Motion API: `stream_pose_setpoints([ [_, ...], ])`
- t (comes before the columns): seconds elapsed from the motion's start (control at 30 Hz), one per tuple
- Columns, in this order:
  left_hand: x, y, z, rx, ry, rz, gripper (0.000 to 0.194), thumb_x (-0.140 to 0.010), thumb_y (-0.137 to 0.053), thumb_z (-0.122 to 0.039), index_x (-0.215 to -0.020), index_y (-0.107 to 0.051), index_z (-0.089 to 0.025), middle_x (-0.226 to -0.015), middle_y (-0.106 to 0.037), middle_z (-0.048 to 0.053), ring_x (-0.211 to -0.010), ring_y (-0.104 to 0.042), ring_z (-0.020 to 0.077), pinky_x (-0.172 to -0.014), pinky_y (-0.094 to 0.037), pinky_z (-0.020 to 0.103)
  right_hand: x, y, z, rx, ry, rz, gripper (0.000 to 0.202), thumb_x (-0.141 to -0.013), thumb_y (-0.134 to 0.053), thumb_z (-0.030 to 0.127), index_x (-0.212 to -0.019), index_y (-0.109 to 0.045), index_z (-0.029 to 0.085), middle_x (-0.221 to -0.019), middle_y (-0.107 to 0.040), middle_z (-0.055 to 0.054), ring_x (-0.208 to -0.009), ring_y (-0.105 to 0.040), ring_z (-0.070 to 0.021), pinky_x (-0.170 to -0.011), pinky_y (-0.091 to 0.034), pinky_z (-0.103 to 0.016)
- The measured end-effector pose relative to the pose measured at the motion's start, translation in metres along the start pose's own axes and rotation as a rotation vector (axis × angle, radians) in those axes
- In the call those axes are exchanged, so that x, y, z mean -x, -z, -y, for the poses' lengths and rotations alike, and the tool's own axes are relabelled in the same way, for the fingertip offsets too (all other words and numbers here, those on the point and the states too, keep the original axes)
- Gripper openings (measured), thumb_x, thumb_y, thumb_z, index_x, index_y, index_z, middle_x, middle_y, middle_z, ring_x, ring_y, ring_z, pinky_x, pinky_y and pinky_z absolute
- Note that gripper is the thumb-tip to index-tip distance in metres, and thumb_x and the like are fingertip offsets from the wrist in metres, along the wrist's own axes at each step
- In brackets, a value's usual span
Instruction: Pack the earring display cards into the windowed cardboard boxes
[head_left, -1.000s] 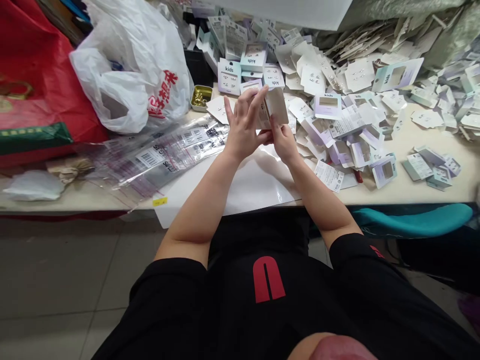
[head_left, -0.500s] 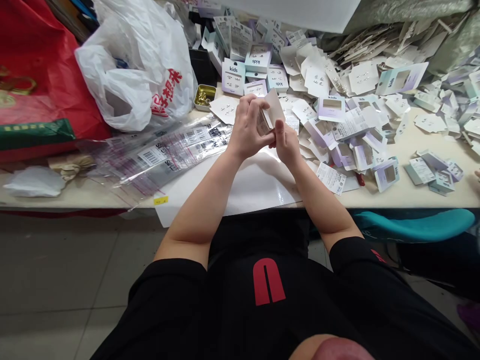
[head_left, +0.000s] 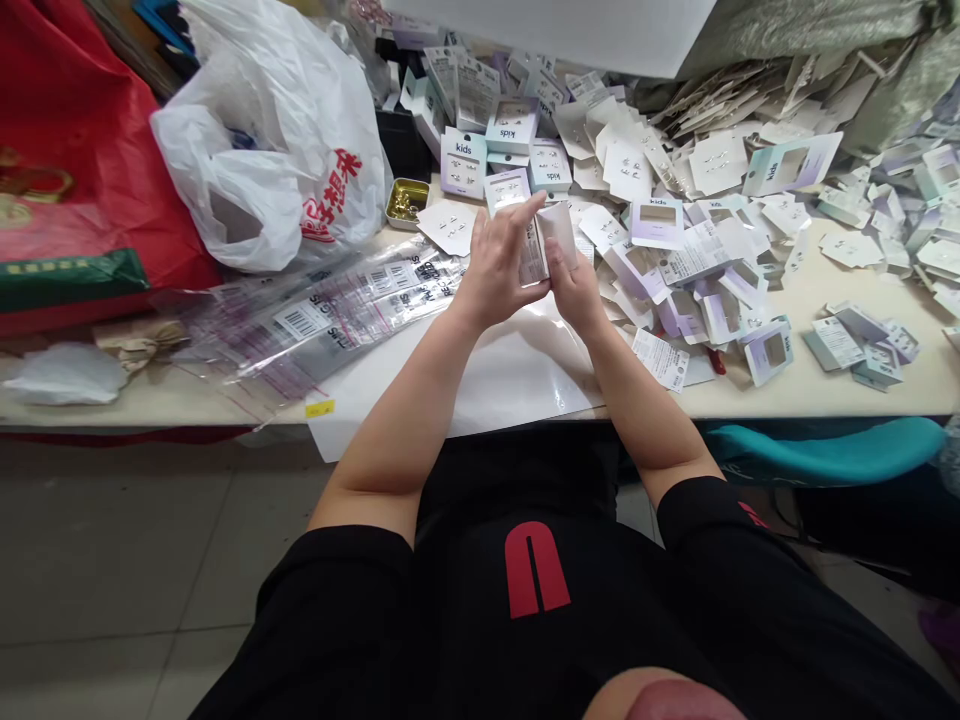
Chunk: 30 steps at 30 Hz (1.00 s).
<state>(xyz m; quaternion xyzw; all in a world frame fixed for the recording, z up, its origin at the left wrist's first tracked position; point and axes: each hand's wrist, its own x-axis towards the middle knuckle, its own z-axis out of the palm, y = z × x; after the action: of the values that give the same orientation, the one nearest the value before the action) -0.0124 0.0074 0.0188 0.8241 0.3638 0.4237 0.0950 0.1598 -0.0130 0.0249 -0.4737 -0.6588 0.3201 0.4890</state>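
Between my hands is a small cardboard box [head_left: 532,258] with printed text on the side facing me. My left hand [head_left: 491,265] grips it from the left, thumb along the bottom edge and fingers raised behind. A white card [head_left: 559,228] stands against the box's right side; whether it is a flap or a separate piece I cannot tell. My right hand [head_left: 576,292] pinches this card with the thumb in front, at the box's lower right corner. Just beyond are finished-looking "kids" earring boxes [head_left: 463,165] and a white earring card [head_left: 448,225].
A small tin [head_left: 407,203] of gold-coloured pieces stands left of the boxes. Clear plastic bags [head_left: 322,315] and a white carrier bag [head_left: 277,140] lie left. Empty window boxes [head_left: 697,250] and piled earring cards [head_left: 720,160] spread right. A white sheet [head_left: 495,385] lies under my forearms.
The box has turned so its printed side faces me more. My left fingers have straightened and lifted, and my right thumb now lies across the white card.
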Motion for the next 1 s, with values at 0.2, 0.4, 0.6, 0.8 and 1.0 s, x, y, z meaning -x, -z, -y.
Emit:
stream_pose_setpoints([
  [0.2,0.000,0.000,0.003,0.011,0.077,-0.036,0.102,-0.091,-0.082,-0.054,-0.171,-0.022,-0.037,-0.158,-0.053,0.014,-0.149,-0.050,0.0414,-0.134,-0.028,0.071,0.001,0.003,0.000,0.120,0.089,-0.064,0.083,-0.106,-0.030,0.082,-0.157,-0.056,0.021,-0.151,-0.070,-0.012,-0.144,-0.067,-0.0308,-0.119,-0.058,-0.046],
  [0.4,0.003,-0.004,0.013,-0.018,0.122,-0.002,0.097,-0.084,-0.090,-0.059,-0.164,-0.041,-0.037,-0.140,-0.058,0.013,-0.129,-0.056,0.0397,-0.119,-0.046,0.061,0.003,0.016,0.019,0.297,0.163,0.054,0.068,-0.111,-0.032,0.043,-0.177,-0.027,0.026,-0.185,-0.033,-0.002,-0.164,-0.046,-0.0233,-0.135,-0.042,-0.042],
  [0.6,0.004,-0.012,0.016,0.005,0.132,-0.025,0.098,-0.081,-0.088,-0.067,-0.164,-0.045,-0.037,-0.146,-0.060,0.014,-0.134,-0.056,0.0426,-0.120,-0.044,0.061,0.002,0.016,0.018,0.160,0.121,0.085,0.065,-0.112,-0.040,0.042,-0.174,-0.038,0.024,-0.176,-0.048,-0.004,-0.165,-0.045,-0.0281,-0.140,-0.034,-0.051],
  [0.8,0.003,-0.006,-0.001,0.050,0.128,-0.012,0.086,-0.089,-0.080,-0.057,-0.164,-0.042,-0.038,-0.163,-0.055,0.010,-0.144,-0.053,0.0416,-0.122,-0.042,0.060,-0.001,0.008,0.012,0.048,0.017,0.038,0.064,-0.110,-0.044,0.057,-0.168,-0.046,0.031,-0.172,-0.052,-0.001,-0.166,-0.042,-0.0262,-0.137,-0.040,-0.048],
  [1.0,0.003,-0.006,-0.008,0.018,0.177,0.033,0.068,-0.085,-0.084,-0.038,-0.147,-0.056,-0.039,-0.152,-0.060,0.009,-0.136,-0.059,0.0390,-0.114,-0.049,0.060,-0.001,0.008,0.014,-0.092,0.052,0.120,0.073,-0.106,-0.046,0.074,-0.163,-0.051,0.028,-0.177,-0.048,0.001,-0.166,-0.042,-0.0188,-0.137,-0.037,-0.032],
])
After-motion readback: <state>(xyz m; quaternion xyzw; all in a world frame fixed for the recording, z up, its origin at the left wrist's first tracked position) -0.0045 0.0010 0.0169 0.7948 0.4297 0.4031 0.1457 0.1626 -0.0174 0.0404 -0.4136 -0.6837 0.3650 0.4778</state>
